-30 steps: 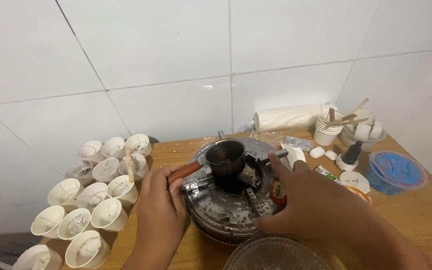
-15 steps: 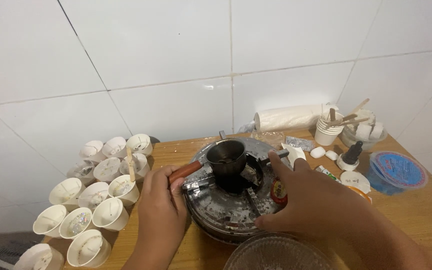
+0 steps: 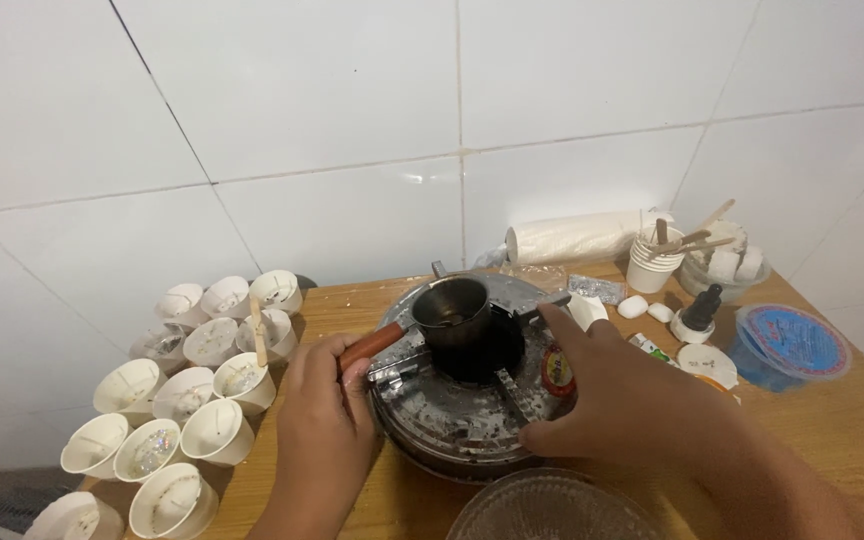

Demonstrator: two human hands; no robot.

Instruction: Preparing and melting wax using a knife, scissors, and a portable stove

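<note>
We are at the stove step: our left hand is closed around the reddish-brown handle of the small dark metal pot, which sits on the burner at the middle of the round, stained gas stove, itself at the middle of the wooden worktop. Our right hand lies spread over the stove's right side, fingers open and holding nothing; the forefinger reaches toward the far rim by a short dark lever, the thumb rests on the near rim. Whether it presses anything we cannot tell.

We judge the pot is being steadied or settled on the burner while the other hand braces the stove. What the pot holds is too dark to make out.

To the left stands a cluster of white paper cups, several with wicks, one with a wooden stick across it. To the far right are a stack of cups with sticks, a small dark dropper bottle and a blue lidded tub.

Any lift from here calls for a firm, level grip on the handle, since the cups stand close to the stove's left side.
</note>
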